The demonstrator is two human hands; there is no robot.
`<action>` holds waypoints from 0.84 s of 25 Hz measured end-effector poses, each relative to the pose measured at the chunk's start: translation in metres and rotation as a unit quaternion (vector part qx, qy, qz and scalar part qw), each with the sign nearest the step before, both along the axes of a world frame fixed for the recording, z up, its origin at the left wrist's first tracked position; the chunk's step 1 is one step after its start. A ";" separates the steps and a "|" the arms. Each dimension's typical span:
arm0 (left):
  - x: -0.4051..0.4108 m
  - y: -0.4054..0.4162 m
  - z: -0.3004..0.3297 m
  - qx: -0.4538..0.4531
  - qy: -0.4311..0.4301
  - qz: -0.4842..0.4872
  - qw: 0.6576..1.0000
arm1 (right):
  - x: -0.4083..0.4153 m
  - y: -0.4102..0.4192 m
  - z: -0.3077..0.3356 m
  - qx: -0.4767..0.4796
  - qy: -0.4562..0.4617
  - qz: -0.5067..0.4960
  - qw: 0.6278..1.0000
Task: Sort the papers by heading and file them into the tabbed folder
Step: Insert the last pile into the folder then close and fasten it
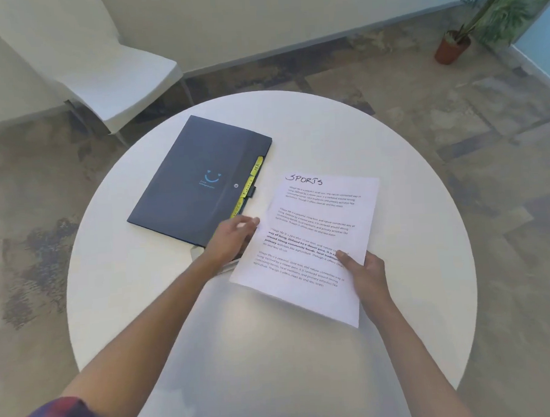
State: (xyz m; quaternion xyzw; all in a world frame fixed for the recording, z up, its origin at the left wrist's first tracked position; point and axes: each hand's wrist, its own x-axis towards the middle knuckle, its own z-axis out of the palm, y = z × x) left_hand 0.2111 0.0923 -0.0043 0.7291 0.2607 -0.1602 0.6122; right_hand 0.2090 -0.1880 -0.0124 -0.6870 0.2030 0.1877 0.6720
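Observation:
A dark blue tabbed folder [199, 180] lies closed on the round white table [399, 297], with yellow tabs [250, 185] poking out along its right edge. Right of it is a white printed paper [319, 225] headed "SPORTS" in handwriting. My right hand [364, 272] pinches the sheet's lower right edge, thumb on top. My left hand [234, 239] hovers with fingers extended at the folder's near right corner, beside the paper's left edge. A bit of another white sheet shows under my left wrist.
A white chair [101, 70] stands on the floor beyond the table at the upper left. A potted plant [456, 44] sits on the floor at the upper right. The table's rim curves close on all sides.

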 end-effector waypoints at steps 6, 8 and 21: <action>0.052 0.049 -0.015 0.499 -0.058 -0.107 0.858 | 0.011 -0.008 -0.009 -0.015 -0.001 -0.016 1.000; 0.067 0.058 -0.017 0.523 -0.001 -0.148 0.839 | 0.012 -0.009 -0.010 -0.018 -0.002 -0.016 1.000; 0.085 0.058 -0.019 0.542 0.117 -0.268 0.788 | 0.001 -0.009 -0.012 -0.017 0.007 -0.016 1.000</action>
